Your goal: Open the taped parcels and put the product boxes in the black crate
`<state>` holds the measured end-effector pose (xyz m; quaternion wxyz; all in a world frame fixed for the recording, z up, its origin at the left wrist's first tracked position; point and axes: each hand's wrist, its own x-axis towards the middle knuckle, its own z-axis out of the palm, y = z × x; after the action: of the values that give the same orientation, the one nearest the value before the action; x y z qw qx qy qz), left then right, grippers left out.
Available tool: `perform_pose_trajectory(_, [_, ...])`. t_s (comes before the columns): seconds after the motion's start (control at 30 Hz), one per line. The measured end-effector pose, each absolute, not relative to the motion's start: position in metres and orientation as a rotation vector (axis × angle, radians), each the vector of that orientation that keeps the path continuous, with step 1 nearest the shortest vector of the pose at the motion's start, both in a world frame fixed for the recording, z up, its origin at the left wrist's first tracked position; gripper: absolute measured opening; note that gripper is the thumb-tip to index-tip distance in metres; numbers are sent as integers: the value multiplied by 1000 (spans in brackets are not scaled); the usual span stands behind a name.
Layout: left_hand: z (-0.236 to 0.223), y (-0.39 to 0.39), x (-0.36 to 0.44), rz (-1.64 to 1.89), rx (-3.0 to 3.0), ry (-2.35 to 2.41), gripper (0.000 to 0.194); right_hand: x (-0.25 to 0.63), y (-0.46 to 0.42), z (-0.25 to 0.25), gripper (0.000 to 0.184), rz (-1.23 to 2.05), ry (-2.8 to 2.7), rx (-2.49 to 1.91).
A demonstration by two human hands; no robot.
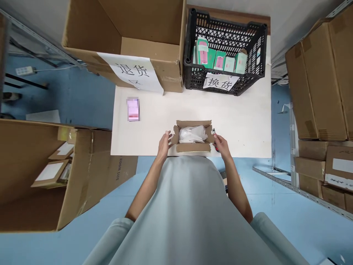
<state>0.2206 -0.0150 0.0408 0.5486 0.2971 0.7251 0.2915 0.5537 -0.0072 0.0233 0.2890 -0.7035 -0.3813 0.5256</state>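
Note:
A small cardboard box [193, 147] lies on the white table near its front edge, its flaps spread outward. Inside it is white crumpled wrapping [192, 134], and what that covers is hidden. Close by the box's left side is my left hand [164, 142], its fingers apart and holding nothing; whether the fingertips touch the flap I cannot tell. At the right side my right hand [221, 145] is closed around a box cutter [214, 131], whose metal tip points away from me and whose red part shows below the fingers.
A large open carton [171, 75] with a paper sign stands at the back left of the table [165, 106]. Beside it, a black crate [227, 82] holds several green-and-pink boxes. A blurred pink item [134, 109] lies at left. Cartons [317, 84] flank the right; another open carton [79, 176] stands left.

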Motion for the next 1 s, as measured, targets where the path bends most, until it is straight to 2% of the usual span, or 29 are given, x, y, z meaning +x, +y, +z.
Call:
perform_pose_trajectory(0.13, [29, -14, 229, 624, 504, 1557, 79, 537, -5, 12, 97, 1553, -1044, -1841])
perform_pose_trajectory(0.3, [40, -18, 227, 587, 563, 1546, 82, 526, -21, 19, 104, 1510, -978, -1850])
perform_pose_trajectory(0.47, [58, -6, 207, 463, 811, 1463, 86, 511, -59, 39, 96, 1393, -812, -1780])
perform_pose_trajectory(0.73, [81, 16, 206, 226, 1099, 1186, 83, 462, -160, 73, 93, 1110, -448, -1814])
perform_pose_trajectory(1.0, [66, -19, 261, -99, 1441, 804, 94, 406, -299, 82, 98, 758, -61, -1915])
